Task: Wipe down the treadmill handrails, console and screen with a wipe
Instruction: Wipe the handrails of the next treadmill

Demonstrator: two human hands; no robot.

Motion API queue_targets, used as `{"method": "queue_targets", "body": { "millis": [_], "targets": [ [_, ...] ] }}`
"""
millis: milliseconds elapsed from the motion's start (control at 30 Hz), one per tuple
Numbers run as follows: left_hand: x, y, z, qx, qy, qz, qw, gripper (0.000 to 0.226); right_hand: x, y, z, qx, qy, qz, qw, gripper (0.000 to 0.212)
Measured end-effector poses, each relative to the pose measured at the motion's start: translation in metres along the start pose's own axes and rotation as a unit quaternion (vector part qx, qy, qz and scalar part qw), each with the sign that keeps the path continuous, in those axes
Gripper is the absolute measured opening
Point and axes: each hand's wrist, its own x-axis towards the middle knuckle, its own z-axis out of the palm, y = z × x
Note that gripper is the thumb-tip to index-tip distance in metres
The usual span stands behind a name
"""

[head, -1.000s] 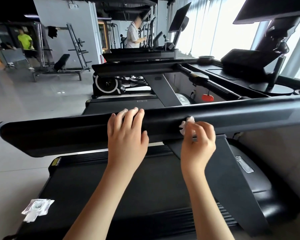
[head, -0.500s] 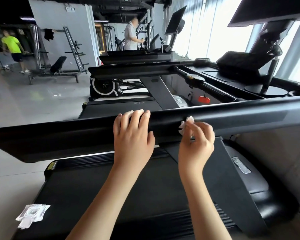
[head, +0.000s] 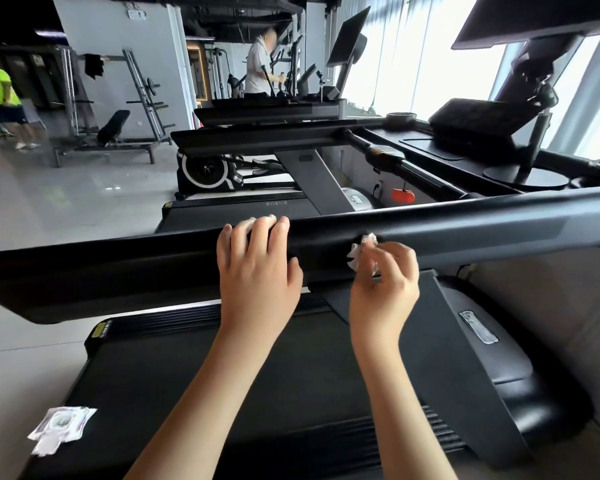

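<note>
- One wadded white wipe (head: 359, 252), pinched between thumb and fingertips of right hand (head: 383, 292), pressed on near face of handrail (head: 465, 233).
- Judged light, limp, damp; tears easily, so hold it bunched, not by a corner.
- Left hand (head: 257, 271) rests on handrail beside it, fingers together, fairly straight.
- Torn wrapper (head: 61, 429) lies on treadmill deck (head: 222, 393), well apart.
</note>
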Motion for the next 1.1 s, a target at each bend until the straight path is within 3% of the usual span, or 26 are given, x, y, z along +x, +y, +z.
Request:
{"method": "queue_targets", "body": {
  "millis": [200,367,533,700,833,1100],
  "targets": [
    [0.000,0.003,0.001,0.022,-0.006,-0.009,1.000,0.051,0.009,0.022,-0.005,-0.019,0.058,0.031,0.998,0.015],
    [0.001,0.009,0.004,0.055,-0.014,-0.021,0.998,0.055,-0.005,0.015,-0.002,0.003,-0.004,0.000,1.000,0.010],
    [0.001,0.012,0.004,0.064,-0.018,-0.026,0.997,0.055,0.014,0.035,-0.008,-0.022,0.064,0.022,0.997,0.011],
    [0.006,0.021,0.001,0.055,-0.030,-0.044,0.997,0.054,0.007,0.020,-0.006,0.003,-0.004,-0.005,1.000,0.012],
    [0.011,0.040,0.005,0.016,-0.039,0.003,0.999,0.062,0.053,0.023,-0.012,-0.005,-0.035,0.000,0.999,0.023],
    [0.009,0.053,0.018,0.003,-0.017,0.009,1.000,0.050,0.052,0.028,-0.017,-0.010,-0.079,-0.061,0.995,0.027]
  ]
}}
